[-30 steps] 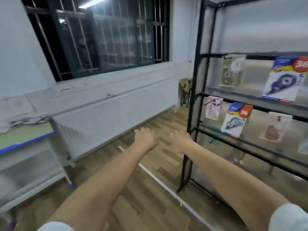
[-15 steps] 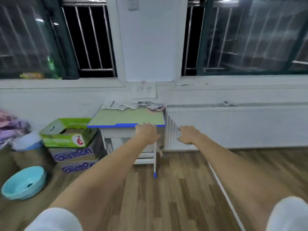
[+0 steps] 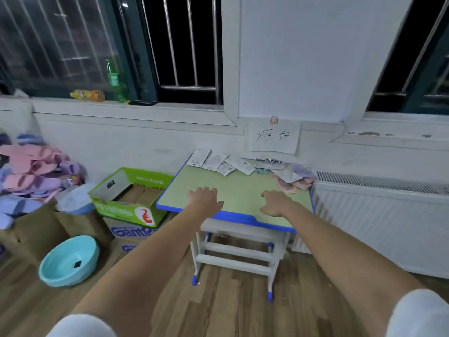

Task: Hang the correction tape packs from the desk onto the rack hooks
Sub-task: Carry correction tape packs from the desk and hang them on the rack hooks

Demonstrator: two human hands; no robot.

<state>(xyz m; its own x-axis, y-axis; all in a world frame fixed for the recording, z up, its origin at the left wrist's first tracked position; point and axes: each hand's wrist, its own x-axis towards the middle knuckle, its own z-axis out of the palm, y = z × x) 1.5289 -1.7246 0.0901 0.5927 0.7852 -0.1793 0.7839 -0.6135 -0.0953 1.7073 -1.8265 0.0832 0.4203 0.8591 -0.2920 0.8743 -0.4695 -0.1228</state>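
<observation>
Both hands, left (image 3: pixel 203 200) and right (image 3: pixel 275 202), hover empty with loosely curled fingers over the desk (image 3: pixel 239 190), packs (image 3: pixel 224 163) scattered beyond them, overlapping, so a hasty grab risks lifting several.

Both arms reach toward the desk (image 3: pixel 233 190), the left hand (image 3: pixel 203 198) and right hand (image 3: pixel 275 203) over its green top, fingers loosely curled, holding nothing. The packs (image 3: pixel 224 164) lie along the far edge by the wall. A green box (image 3: pixel 126 193) and a basin (image 3: pixel 69 260) sit to the left.
</observation>
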